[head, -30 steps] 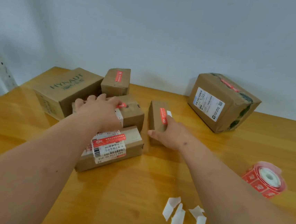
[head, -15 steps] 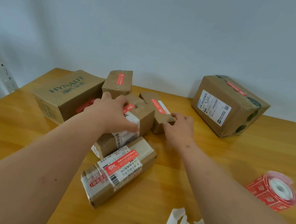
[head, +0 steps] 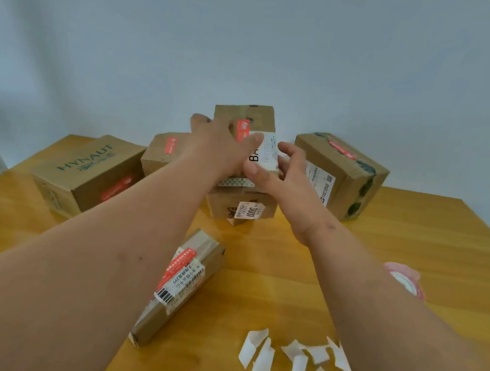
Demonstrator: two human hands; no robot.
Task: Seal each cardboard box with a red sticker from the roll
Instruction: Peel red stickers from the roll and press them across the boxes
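1. The left hand (head: 217,146) grips a small brown box (head: 244,134) and holds it up in the air, far back over the middle of the table (head: 410,261).
2. The right hand (head: 278,173) is at the near right side of the same box. Its thumb and fingers look curled at the white label, but I cannot tell if they really pinch it or only touch it.
3. The held box stands tall, with its long side going up and down. Its red sticker (head: 242,129) faces us.
4. It looks light, because one hand lifts it. The cardboard looks stiff, so the flat sides are the best places to hold. Squeezing hard could dent it.
5. Another small box (head: 241,209) sits on the table right under the held one.
6. A long flat box (head: 180,286) lies near us. Its long side runs from near left to far right.
7. A big box with green letters (head: 86,173) sits at the far left, a small box (head: 166,153) is behind it, and a big box (head: 340,173) sits at the far right.
8. The sticker roll (head: 405,280) lies on the right, partly hidden by the right arm.
9. White paper scraps (head: 296,357) lie near us on the right.
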